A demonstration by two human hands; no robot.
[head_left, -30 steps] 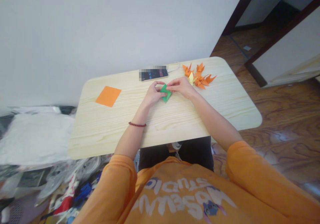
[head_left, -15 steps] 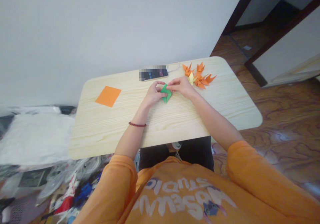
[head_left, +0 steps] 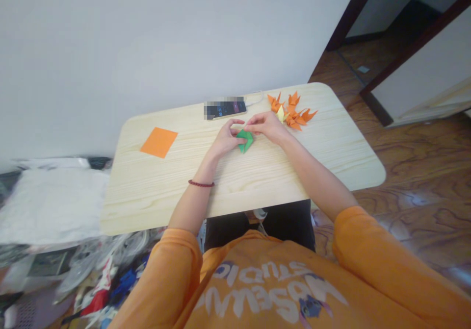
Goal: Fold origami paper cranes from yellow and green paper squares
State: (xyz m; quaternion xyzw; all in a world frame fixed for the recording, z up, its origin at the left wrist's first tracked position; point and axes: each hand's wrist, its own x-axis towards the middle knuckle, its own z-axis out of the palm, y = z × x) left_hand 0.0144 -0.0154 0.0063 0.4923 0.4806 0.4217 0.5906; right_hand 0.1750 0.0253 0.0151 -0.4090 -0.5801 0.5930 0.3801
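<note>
Orange paper square [head_left: 159, 142] sits idle on the pine tabletop [head_left: 312, 172]; my left hand [head_left: 222, 141] has its fingertips closed on the green origami fold [head_left: 246, 142], held mid-table, and my right hand [head_left: 268, 127] pinches its far side, a light, even grip keeping the layers aligned, just short of the orange paper cranes [head_left: 294, 118].

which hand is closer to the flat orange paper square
Left. The left hand is nearer, to the right of the flat orange paper square. The right hand is farther off, on the far side of the folded green origami paper.
</note>
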